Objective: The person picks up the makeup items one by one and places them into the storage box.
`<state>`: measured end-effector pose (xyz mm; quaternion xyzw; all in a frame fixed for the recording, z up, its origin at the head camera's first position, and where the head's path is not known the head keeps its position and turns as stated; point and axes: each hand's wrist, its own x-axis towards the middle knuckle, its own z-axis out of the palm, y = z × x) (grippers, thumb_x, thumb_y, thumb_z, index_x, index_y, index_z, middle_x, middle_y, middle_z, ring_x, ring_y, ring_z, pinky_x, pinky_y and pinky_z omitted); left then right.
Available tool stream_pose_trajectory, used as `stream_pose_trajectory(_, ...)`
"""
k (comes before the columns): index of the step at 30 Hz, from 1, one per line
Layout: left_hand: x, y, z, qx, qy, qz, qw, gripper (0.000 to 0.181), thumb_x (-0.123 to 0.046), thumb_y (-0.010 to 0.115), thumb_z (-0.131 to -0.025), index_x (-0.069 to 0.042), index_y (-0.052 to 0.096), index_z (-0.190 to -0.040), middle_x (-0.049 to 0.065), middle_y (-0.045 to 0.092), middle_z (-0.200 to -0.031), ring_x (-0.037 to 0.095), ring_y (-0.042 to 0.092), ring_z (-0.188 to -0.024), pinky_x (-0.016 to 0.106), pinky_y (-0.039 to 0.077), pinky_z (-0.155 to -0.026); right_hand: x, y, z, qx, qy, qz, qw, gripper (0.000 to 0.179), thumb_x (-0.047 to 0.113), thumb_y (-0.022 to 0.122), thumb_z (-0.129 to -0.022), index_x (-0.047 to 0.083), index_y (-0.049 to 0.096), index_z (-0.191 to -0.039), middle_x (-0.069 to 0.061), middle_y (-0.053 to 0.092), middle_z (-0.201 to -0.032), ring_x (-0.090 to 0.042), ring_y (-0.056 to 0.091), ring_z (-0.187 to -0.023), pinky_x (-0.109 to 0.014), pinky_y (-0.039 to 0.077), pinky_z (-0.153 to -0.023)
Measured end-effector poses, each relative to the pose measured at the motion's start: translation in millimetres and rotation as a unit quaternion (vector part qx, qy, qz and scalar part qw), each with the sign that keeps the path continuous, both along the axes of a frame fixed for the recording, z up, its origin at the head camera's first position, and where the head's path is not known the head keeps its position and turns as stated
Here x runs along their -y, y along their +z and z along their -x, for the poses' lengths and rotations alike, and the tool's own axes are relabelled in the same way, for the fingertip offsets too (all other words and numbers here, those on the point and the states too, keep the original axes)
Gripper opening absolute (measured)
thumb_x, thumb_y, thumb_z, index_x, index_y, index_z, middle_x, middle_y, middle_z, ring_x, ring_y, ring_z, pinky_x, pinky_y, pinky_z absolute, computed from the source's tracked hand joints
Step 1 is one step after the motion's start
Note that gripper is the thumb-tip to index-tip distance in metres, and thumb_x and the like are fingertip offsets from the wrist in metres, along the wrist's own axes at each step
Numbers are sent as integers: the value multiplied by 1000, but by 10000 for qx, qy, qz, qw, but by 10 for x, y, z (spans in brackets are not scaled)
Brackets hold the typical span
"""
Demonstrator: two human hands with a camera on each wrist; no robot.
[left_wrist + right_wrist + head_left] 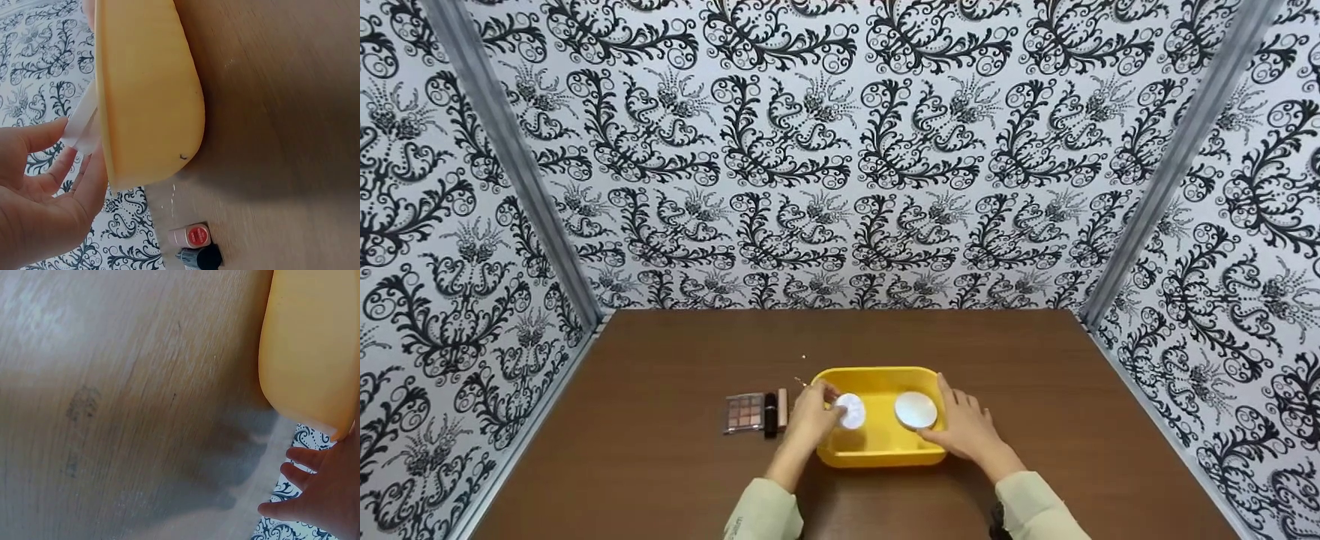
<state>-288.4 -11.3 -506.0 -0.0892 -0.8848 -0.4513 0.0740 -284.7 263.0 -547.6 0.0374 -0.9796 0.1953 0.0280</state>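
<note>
A yellow plastic tray (877,446) stands on the table. Over its left side my left hand (814,416) pinches a white round cotton pad (851,412) between thumb and fingers; the left wrist view has the pad (84,121) tilted at the tray's rim. My right hand (969,429) rests at the tray's right edge, its fingers spread along the outside and the thumb reaching inward. Beside that thumb, inside the tray, lies a round silvery-white compact (916,410). The right wrist view shows the outstretched fingers (301,475) beyond the tray's end.
Left of the tray lie an eyeshadow palette (745,413), a black tube (770,415) and a pinkish tube (783,407). Small bits, one of them thin and gold-coloured (800,382), lie near the tray's upper left corner. Patterned walls (840,187) enclose the brown table (675,480).
</note>
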Motion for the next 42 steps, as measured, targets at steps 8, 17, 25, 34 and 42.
stream_pose_trajectory(8,-129,-29,46,423,-96,120,9990,19,-4,74,-81,0,64,-97,15,69,-95,28,64,-88,41,53,-80,0,18,-1,54,7,10,10000,108,53,76,-79,9,19,-159,-25,46,-147,-49,42,-134,-76,27,-107)
stream_pose_trajectory(17,-254,-89,66,473,-229,60,9986,17,2,71,-80,3,61,-93,16,65,-88,26,61,-82,39,53,-78,11,1,12,34,10,-35,10000,110,54,77,-78,9,19,-159,-26,46,-148,-49,42,-134,-76,28,-107)
stream_pose_trajectory(25,-352,-153,90,867,33,353,9956,16,-2,74,-79,-1,63,-91,12,65,-89,26,61,-85,38,52,-79,4,-15,30,-38,-8,-76,10000,109,53,77,-78,8,20,-159,-27,46,-146,-50,43,-132,-73,31,-106)
stream_pose_trajectory(34,-402,-232,89,1037,15,442,9936,14,0,66,-79,-1,59,-91,13,63,-87,25,59,-80,37,51,-75,14,-37,21,54,19,19,10000,109,53,77,-79,8,19,-159,-27,45,-148,-50,42,-134,-74,29,-108)
stream_pose_trajectory(42,-450,-239,111,1131,143,268,9931,11,3,61,-81,2,61,-91,16,65,-89,27,61,-81,39,53,-78,11,-33,30,14,4,39,10000,109,53,77,-78,8,19,-159,-26,46,-147,-50,42,-133,-73,29,-108)
